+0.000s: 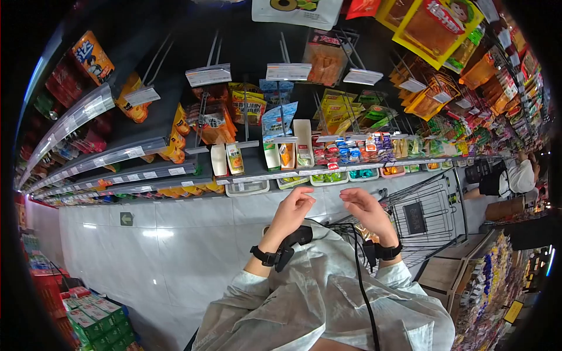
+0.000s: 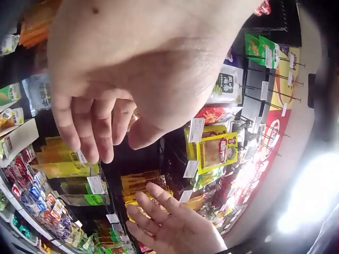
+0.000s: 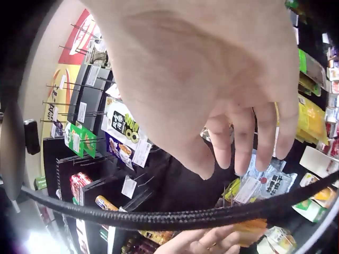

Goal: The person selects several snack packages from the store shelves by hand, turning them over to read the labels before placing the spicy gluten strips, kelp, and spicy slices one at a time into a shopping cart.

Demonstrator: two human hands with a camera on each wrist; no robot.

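Both hands hang in the air in front of a snack shelf, palms facing each other and a small space apart. My left hand (image 1: 294, 212) has relaxed, slightly bent fingers and holds nothing. Opposite it, the right hand (image 1: 369, 213) is likewise loosely bent with nothing in it. Beyond them at the shelf's lower edge lie small colourful packets (image 1: 351, 153) and white boxes (image 1: 302, 143). Blue bags (image 1: 280, 121) and yellow bags (image 1: 338, 111) hang on hooks above. In the left wrist view a yellow bag (image 2: 218, 151) hangs past the hands.
A wire shopping cart (image 1: 424, 216) stands at the right, close to the right forearm. A black cable (image 1: 364, 281) runs down over the shirt. Another person (image 1: 518, 178) is farther right. Stacked green boxes (image 1: 96, 316) stand on the floor at lower left.
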